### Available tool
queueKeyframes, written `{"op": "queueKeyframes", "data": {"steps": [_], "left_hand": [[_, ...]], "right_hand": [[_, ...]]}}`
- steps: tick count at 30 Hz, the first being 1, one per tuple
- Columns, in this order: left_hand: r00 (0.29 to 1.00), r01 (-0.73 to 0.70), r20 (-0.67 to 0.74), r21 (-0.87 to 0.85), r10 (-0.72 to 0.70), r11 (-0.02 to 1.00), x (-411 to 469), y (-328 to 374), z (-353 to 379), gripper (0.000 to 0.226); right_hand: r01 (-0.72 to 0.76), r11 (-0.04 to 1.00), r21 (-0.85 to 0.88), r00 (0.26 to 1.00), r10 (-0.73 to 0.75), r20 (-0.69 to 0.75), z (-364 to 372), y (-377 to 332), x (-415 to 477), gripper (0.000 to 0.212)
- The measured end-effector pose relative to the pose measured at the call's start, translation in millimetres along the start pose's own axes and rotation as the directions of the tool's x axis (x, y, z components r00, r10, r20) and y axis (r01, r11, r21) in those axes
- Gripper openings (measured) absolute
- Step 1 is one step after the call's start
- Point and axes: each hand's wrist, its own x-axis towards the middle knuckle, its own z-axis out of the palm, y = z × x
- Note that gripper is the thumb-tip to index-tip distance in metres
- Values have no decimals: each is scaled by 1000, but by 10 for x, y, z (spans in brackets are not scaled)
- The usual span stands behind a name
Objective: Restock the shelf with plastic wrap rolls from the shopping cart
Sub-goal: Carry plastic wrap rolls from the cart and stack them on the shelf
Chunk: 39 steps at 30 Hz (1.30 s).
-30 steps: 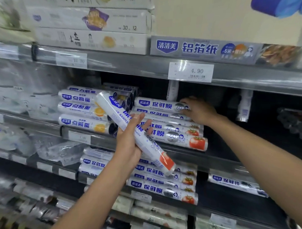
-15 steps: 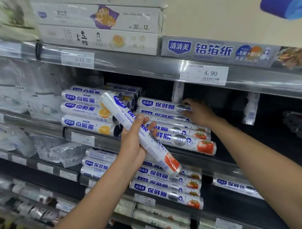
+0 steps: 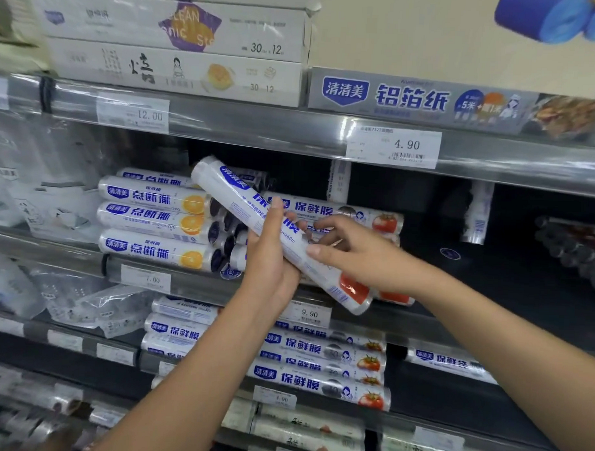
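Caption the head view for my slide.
Left hand grips a tilted plastic wrap roll before the shelf; right hand touches it.

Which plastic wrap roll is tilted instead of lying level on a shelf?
The roll in the left hand: it slants from upper left to lower right, while the stacked rolls lie level.

White plastic wrap roll [image 3: 236,198], tilted, apparently unshelved.

bright, even | glare on shelf rail [image 3: 245,130] | left edge blurred, bowed
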Motion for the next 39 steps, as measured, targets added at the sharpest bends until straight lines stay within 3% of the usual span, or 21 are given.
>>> {"op": "queueKeyframes", "data": {"steps": [5,8,10,12,14,15,17,24,35,39], "left_hand": [[999,-35,19,67,34,997,64,14,128,73],[996,-83,76,418,56,904,64,72,116,83],[984,-169,165,719,71,674,56,108,22,84],[942,-335,310,889,128,312,50,102,-156,67],[848,-493,512,857,139,-147,64,52,-363,53],[802,-538,589,784,98,-309,76,8,-461,53],[772,-556,636,690,22,-463,106,-81,-619,52],[745,-541,666,633,34,-555,99,-123,-700,47],[789,-521,613,634,-40,-571,71,-91,-669,50],[788,-536,614,645,-49,-544,25,-88,-608,47]], "right_hand": [[21,999,-29,996,-24,-91,2,-11,-26,50],[67,996,-64,989,-75,-124,-110,32,-16,46],[102,985,-141,973,-128,-190,-242,110,27,45],[103,951,-293,952,-180,-249,-371,234,107,44],[61,916,-396,939,-187,-287,-456,377,206,44],[37,907,-420,938,-176,-298,-471,451,255,44],[-5,886,-463,941,-153,-302,-465,584,345,45],[-46,824,-564,957,-125,-261,-268,816,557,45],[-37,862,-506,962,-106,-251,-227,860,525,51],[-8,912,-409,951,-119,-284,-313,840,223,50]]}}
